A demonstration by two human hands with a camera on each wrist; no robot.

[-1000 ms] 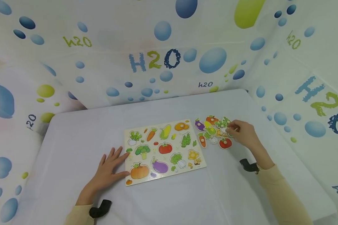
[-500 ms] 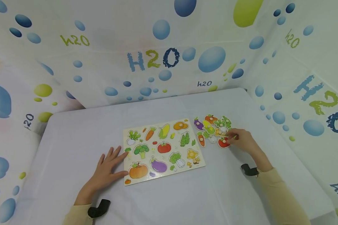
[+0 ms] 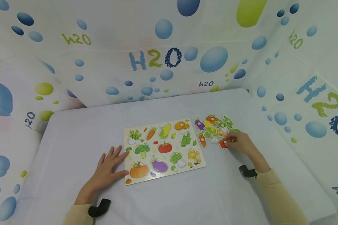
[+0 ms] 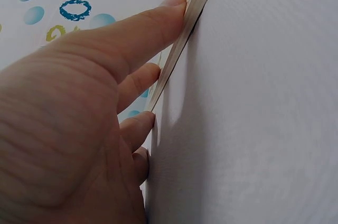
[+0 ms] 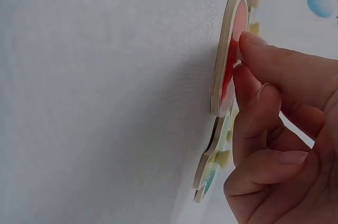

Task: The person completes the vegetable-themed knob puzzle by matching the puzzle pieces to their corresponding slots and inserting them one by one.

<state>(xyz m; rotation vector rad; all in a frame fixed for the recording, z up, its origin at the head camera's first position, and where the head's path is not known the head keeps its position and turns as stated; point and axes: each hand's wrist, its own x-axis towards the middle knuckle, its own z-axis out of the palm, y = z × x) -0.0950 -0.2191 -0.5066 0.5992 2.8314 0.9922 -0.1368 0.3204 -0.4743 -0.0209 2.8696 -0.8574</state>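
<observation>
My right hand [image 3: 242, 144] pinches the tomato puzzle piece [image 3: 222, 144] by its small knob, thumb and index finger together. In the right wrist view the tomato piece [image 5: 229, 76] lies close to the white cloth, its pale wooden edge showing; the other fingers curl beside it. My left hand [image 3: 107, 171] lies at the left edge of the vegetable puzzle board [image 3: 176, 143], fingers spread and thumb by the pumpkin picture. In the left wrist view the fingertips of the left hand [image 4: 68, 113] touch the board's edge [image 4: 182, 39].
Several knobbed pieces cluster right of the board, among them an eggplant [image 3: 199, 124], a corn [image 3: 209, 127], a carrot [image 3: 202, 139] and a pumpkin [image 3: 212, 119]. A green piece [image 3: 234, 130] shows behind the right hand. A white cloth [image 3: 81, 134] covers the table.
My right hand has moved from the far right of the piece cluster toward me, onto the tomato piece, and now pinches its knob. The left hand and the board have stayed put.
</observation>
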